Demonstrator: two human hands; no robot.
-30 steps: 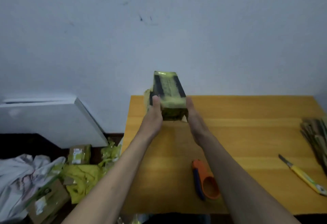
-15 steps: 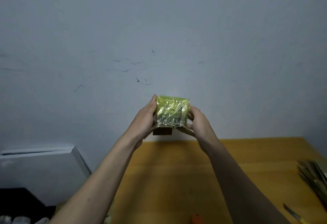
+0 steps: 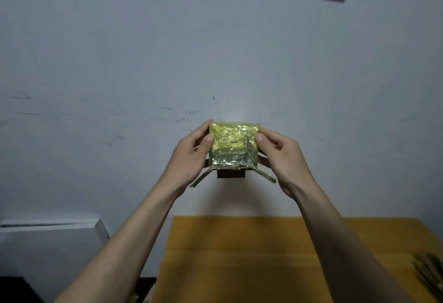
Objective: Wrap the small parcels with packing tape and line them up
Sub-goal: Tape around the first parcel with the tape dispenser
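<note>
both hands' grip, left hand point(image 3: 191, 154) and right hand point(image 3: 280, 156), pinches taped parcel point(image 3: 233, 145), apparently above table point(image 3: 239, 254).

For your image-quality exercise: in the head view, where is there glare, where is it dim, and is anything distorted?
Head view: glare glints off the crinkled tape on the parcel; a bright patch on the wall behind it; table dim, corners darker; wide-angle lens splays the forearms.

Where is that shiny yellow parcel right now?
The yellow parcel is mid-frame, held up before the wall between the left hand and right hand, above the wooden table.
</note>
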